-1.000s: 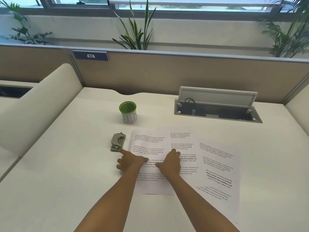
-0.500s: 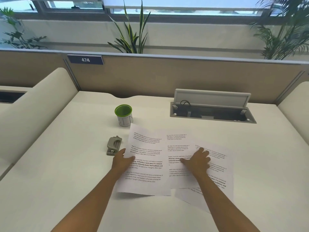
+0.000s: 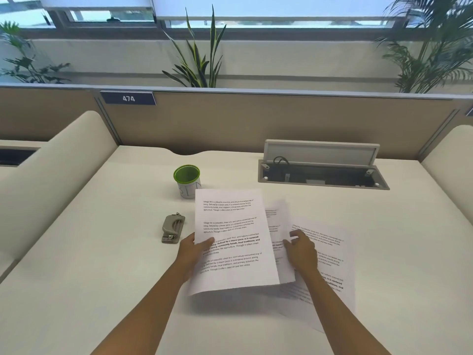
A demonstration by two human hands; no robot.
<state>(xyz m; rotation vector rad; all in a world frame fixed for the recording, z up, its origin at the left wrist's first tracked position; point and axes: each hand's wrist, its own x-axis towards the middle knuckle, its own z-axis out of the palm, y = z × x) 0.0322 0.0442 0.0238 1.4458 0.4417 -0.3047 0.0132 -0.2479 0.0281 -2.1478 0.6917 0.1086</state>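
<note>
Up it comes: my left hand [image 3: 194, 248] now pinches the first sheet [image 3: 233, 242] clear of the tabletop [image 3: 102, 252], my right hand [image 3: 302, 249] has slid over to grip the second sheet [image 3: 280, 224] behind it, so the gathering's begun, third sheet [image 3: 335, 265] lying flat.

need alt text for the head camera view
A person's left hand holds a printed sheet raised above a white desk while the right hand touches a second sheet; a hole punch and green-rimmed cup stand at left.

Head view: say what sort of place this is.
Probably an office workstation: a partition carrying number plate 474, a flip-up cable box set in the desk, and printed sheets beside a hole punch.
</note>
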